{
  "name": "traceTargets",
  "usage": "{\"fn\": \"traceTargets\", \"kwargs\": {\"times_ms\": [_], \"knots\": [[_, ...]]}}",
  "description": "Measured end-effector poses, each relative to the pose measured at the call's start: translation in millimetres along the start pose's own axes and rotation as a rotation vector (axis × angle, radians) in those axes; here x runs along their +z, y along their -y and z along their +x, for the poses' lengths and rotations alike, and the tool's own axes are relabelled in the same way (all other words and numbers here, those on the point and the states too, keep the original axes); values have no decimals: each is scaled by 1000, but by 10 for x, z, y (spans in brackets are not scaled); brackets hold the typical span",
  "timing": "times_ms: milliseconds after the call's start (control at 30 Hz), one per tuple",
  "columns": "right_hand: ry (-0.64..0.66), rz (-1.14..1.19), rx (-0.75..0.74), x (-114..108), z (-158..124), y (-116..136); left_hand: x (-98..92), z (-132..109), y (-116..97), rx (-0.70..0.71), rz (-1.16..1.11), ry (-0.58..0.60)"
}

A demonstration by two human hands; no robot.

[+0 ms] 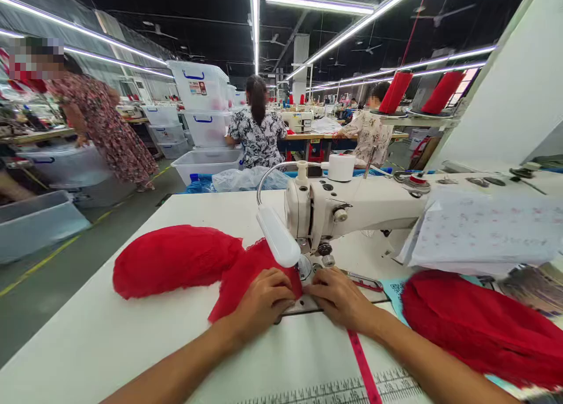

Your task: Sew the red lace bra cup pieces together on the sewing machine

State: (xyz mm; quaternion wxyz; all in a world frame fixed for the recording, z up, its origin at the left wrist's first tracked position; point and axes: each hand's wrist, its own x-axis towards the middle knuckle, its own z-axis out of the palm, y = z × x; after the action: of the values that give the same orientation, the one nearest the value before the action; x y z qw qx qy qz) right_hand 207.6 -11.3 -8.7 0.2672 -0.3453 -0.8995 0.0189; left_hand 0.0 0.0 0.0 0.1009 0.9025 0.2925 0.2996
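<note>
My left hand [263, 301] lies on a piece of red fabric [240, 275], fingers curled and pressing it down just left of the needle of a white sewing machine [352, 207]. Close beside it, my right hand [339, 298] rests with bent fingers on the metal plate under the presser foot, pinching the fabric's edge. A heap of the same red fabric [171, 260] sits to the left on the white table [101, 333]. Another red pile [479, 325] lies at the right.
A white lamp head [278, 237] hangs over my hands. White printed cloth [484, 231] is stacked right of the machine. A ruler strip [352, 389] and a red tape [364, 366] mark the table front. Other people sit and stand at benches behind, among clear plastic bins [200, 87].
</note>
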Motion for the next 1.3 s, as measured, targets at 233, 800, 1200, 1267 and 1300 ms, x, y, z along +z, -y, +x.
{"fn": "traceTargets", "kwargs": {"times_ms": [233,800,1200,1267,1300], "knots": [[-23,-66,-79,-10,-5,30,9,-30,12,109,23,-44],[31,-349,-157,70,71,15,-208,5,14,148,123,193],[66,-480,-173,27,266,-61,-209,156,298,147,34,131],[64,-466,-153,22,251,-49,-198,166,325,149,38,96],[60,-457,-136,18,237,-39,-194,170,331,150,41,80]]}}
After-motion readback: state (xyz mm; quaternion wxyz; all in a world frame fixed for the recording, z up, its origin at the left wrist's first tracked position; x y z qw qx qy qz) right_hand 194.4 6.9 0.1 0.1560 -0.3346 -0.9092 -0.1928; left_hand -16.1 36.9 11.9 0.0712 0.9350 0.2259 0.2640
